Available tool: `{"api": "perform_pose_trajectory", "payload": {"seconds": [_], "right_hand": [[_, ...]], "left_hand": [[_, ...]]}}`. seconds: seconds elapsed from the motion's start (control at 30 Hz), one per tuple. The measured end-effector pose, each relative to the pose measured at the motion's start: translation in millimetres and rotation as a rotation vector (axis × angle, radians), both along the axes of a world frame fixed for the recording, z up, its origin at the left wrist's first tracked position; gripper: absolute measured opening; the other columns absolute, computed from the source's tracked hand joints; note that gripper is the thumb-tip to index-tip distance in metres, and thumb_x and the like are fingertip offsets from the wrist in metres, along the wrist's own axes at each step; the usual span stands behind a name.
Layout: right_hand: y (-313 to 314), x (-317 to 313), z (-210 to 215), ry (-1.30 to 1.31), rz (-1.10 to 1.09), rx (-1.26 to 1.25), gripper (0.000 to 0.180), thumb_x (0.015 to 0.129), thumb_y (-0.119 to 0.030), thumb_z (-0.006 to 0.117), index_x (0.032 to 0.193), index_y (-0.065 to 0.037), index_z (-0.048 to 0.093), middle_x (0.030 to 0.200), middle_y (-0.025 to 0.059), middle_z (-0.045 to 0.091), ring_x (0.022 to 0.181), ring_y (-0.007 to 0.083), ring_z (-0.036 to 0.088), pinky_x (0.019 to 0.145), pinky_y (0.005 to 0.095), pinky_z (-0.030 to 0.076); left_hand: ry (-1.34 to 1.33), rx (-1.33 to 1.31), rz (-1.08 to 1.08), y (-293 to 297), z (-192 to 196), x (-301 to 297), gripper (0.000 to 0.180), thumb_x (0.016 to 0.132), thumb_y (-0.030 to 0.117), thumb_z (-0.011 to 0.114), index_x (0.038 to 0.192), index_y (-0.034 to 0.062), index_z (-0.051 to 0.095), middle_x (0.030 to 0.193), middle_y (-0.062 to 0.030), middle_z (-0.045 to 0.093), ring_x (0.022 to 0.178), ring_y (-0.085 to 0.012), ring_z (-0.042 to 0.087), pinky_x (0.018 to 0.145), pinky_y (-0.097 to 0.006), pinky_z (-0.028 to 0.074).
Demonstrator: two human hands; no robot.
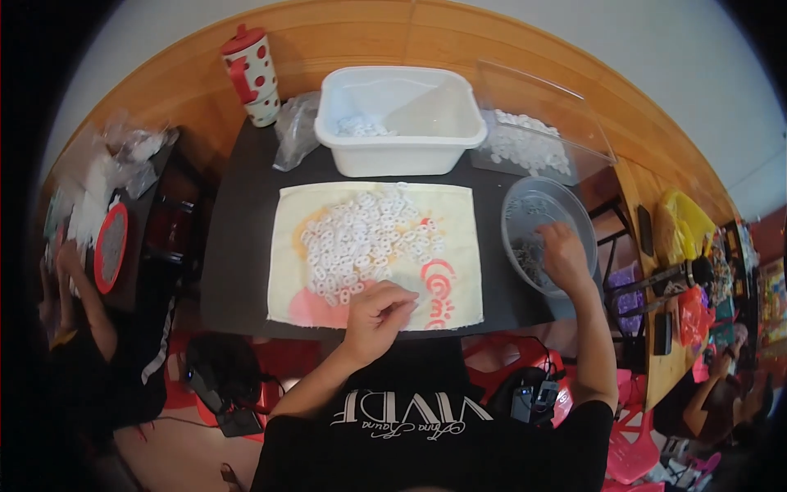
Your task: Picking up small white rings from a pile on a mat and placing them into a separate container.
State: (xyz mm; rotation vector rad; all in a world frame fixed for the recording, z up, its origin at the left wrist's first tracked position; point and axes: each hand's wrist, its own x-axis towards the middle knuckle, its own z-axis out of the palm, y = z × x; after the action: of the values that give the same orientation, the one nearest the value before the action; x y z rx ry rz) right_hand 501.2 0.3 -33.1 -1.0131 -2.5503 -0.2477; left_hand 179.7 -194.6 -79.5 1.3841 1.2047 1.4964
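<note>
My left hand (379, 321) is closed in a pinch at the near edge of a cream cloth (455, 213) with red print; whatever is between its fingertips is too small to make out. Just beyond that hand, many small white oval pieces with holes (352, 242) lie spread in a loose pile on the cloth. At the right, my right hand (566, 258) dips into a round grey basin (584, 217), its fingers curled together. Small dark metal-looking bits (529, 254) lie in the basin beside those fingers. What the fingertips grip there cannot be seen clearly.
Behind the cloth stands a white tub (402, 156) with some white pieces inside. A clear plastic box (529, 148) of white discs is right of it. A polka-dotted tumbler (252, 78) and plastic bag (297, 131) are far left. Another person's hands work left, by a red basin (112, 248).
</note>
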Motion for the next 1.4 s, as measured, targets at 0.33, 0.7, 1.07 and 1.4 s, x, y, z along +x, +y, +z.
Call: {"api": "perform_pose_trajectory", "payload": {"seconds": [0.33,0.7,1.07,1.4], "right_hand": [[-85,-109,20,0.634,0.359,-0.769,0.012,0.086,0.010,0.064,0.094,0.001,0.062,0.088,0.0105,0.061,0.084,0.0192,0.061,0.075,0.0292,0.048],[-91,-148,0,0.432,0.556,-0.755,0.016,0.082,0.008,0.063,0.096,0.000,0.062,0.096,0.0139,0.063,0.091,0.0317,0.062,0.079,0.0378,0.051],[-89,-149,3,0.279,0.616,-0.615,0.018,0.078,-0.001,0.067,0.096,-0.003,0.061,0.092,0.0126,0.059,0.090,0.0336,0.061,0.077,0.0413,0.048],[-91,-154,0,0.169,0.621,-0.557,0.013,0.082,-0.007,0.064,0.093,-0.002,0.059,0.090,0.0150,0.058,0.086,0.0357,0.059,0.076,0.0438,0.048]], "left_hand": [[0.001,0.025,-0.003,0,-9,1,0.031,0.088,-0.012,0.064,0.117,-0.0022,0.066,0.082,-0.0033,0.060,0.068,-0.0082,0.056,0.058,-0.022,0.043],[0.056,0.061,0.030,1,-5,2,0.039,0.086,-0.011,0.064,0.124,-0.0027,0.063,0.084,-0.0050,0.064,0.069,-0.0084,0.057,0.059,-0.022,0.044],[0.090,0.077,0.036,1,-5,0,0.040,0.085,-0.010,0.065,0.124,-0.0032,0.063,0.082,-0.0046,0.064,0.067,-0.0078,0.056,0.059,-0.022,0.044],[0.060,0.088,0.059,-4,-6,4,0.044,0.086,-0.011,0.067,0.128,-0.0027,0.060,0.084,-0.0060,0.066,0.069,-0.0079,0.058,0.059,-0.022,0.045]]}}
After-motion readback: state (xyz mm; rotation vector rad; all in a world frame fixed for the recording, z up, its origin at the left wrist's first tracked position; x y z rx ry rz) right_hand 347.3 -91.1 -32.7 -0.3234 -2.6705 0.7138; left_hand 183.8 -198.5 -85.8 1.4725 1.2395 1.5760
